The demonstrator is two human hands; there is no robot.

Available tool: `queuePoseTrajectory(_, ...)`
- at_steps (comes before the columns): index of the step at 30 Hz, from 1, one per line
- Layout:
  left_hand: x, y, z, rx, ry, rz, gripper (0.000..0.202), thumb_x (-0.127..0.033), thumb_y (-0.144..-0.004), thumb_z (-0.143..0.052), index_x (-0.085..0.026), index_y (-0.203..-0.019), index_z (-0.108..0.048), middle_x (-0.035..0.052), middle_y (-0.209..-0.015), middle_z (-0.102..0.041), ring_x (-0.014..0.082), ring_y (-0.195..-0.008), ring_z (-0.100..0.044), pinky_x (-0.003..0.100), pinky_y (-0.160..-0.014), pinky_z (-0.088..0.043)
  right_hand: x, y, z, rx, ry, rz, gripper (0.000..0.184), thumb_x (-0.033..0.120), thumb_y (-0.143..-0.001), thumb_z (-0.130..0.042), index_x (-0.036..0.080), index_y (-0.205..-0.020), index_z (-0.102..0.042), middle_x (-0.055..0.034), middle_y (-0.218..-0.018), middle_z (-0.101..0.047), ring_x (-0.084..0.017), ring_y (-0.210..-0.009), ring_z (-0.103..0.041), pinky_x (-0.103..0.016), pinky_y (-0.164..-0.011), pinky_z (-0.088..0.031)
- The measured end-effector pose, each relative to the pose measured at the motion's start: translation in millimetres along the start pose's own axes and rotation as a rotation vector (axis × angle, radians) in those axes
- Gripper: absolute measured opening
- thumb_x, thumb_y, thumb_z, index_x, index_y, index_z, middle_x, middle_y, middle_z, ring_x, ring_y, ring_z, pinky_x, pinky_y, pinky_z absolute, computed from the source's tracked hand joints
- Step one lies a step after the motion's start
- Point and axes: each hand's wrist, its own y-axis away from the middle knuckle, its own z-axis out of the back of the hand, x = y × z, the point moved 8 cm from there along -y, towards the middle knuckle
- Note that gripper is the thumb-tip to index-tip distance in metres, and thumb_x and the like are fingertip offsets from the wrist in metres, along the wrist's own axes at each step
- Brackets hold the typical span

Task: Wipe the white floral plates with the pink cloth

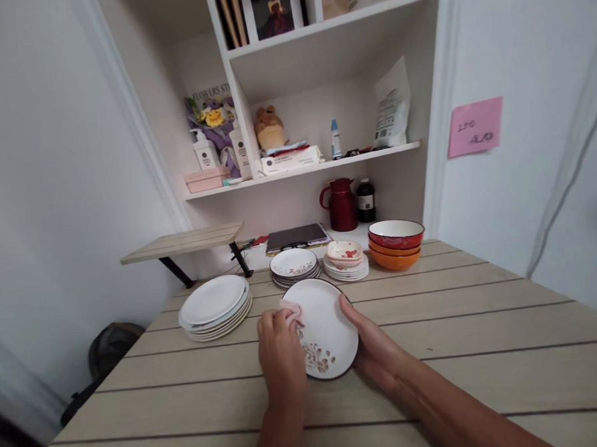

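A white plate (326, 322) with a dark rim and a brown floral print is tilted up above the table. My right hand (378, 349) grips its right edge, thumb on the face and the other fingers hidden behind. At the plate's left edge, my left hand (281, 351) is closed on a pale pink cloth (292, 310), which is pressed to the plate's face. Just behind stands a stack of similar dark-rimmed plates (294, 264). Left of my hands lies a stack of larger white plates (215, 301).
Small dishes (345, 258) and stacked red and orange bowls (397, 245) stand at the back right of the wooden table (462, 388). A small raised wooden shelf (184, 243) is at the back left. Behind are a red jug (342, 204), a dark bottle (366, 200) and a dark laptop-like slab (299, 237).
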Motion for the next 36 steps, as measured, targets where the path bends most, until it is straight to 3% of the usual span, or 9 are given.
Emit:
queuePoseTrajectory(7, -6.9, -1.6, 11.5, -0.168, 0.145, -0.08, 0.015, -0.016, -0.085, -0.056, -0.018, -0.098, -0.063, 0.0067, -0.094, -0.056, 0.0197, -0.093, -0.054, 0.036, -0.084, -0.047, -6.0, 5.1, -12.7, 0.077, -0.007, -0.014, 0.063, 0.061, -0.082, -0.054, 0.016, -0.126, -0.057, -0.0116, -0.116, -0.068, -0.027, -0.107, -0.063, -0.042, -0.1, -0.041)
queuePoseTrajectory(11, -18.2, -1.4, 15.9, -0.175, 0.26, -0.116, 0.015, -0.018, -0.085, -0.057, -0.019, -0.098, -0.064, 0.0057, -0.095, -0.056, 0.0179, -0.093, -0.055, 0.033, -0.084, -0.047, -7.6, 8.2, -23.1, 0.147, -0.02, -0.004, 0.062, 0.059, -0.084, -0.053, 0.014, -0.127, -0.056, -0.0116, -0.116, -0.068, -0.026, -0.107, -0.063, -0.042, -0.101, -0.04)
queuePoseTrajectory(19, -44.7, 1.5, 13.1, -0.055, 0.405, -0.211, 0.017, -0.018, -0.083, -0.06, -0.023, -0.098, -0.067, 0.0034, -0.098, -0.062, 0.0161, -0.095, -0.056, 0.029, -0.083, -0.047, -11.6, 6.8, -24.3, 0.158, -0.029, -0.006, 0.062, 0.061, -0.084, -0.051, 0.014, -0.124, -0.058, -0.0108, -0.107, -0.072, -0.025, -0.103, -0.065, -0.038, -0.097, -0.043)
queuePoseTrajectory(27, -52.6, -4.8, 0.3, 0.117, 0.471, -0.262, 0.016, -0.017, -0.083, -0.058, -0.024, -0.09, -0.07, 0.0022, -0.096, -0.064, 0.0173, -0.094, -0.057, 0.031, -0.082, -0.047, -0.9, 0.1, -19.7, 0.181, -0.142, -0.018, 0.061, 0.063, -0.086, -0.046, 0.012, -0.115, -0.061, -0.0113, -0.1, -0.073, -0.022, -0.096, -0.067, -0.036, -0.095, -0.044)
queuePoseTrajectory(33, -82.5, 13.6, -12.6, 0.324, 0.488, -0.453, 0.017, -0.014, -0.085, -0.055, -0.024, -0.085, -0.069, 0.0015, -0.094, -0.065, 0.0166, -0.09, -0.055, 0.032, -0.08, -0.047, 24.1, -0.3, -4.1, 0.136, -0.205, 0.033, 0.072, 0.068, -0.084, -0.042, 0.005, -0.111, -0.062, -0.0153, -0.093, -0.073, -0.023, -0.088, -0.068, -0.032, -0.08, -0.051)
queuePoseTrajectory(36, -88.9, 21.9, -17.4, 0.321, 0.429, -0.536, 0.019, -0.009, -0.084, -0.054, -0.023, -0.084, -0.067, 0.0016, -0.094, -0.065, 0.0171, -0.088, -0.054, 0.033, -0.08, -0.045, 46.4, -0.2, 7.4, 0.098, -0.268, 0.175, 0.066, 0.064, -0.084, -0.047, 0.007, -0.113, -0.062, -0.0145, -0.1, -0.072, -0.024, -0.096, -0.067, -0.035, -0.088, -0.05)
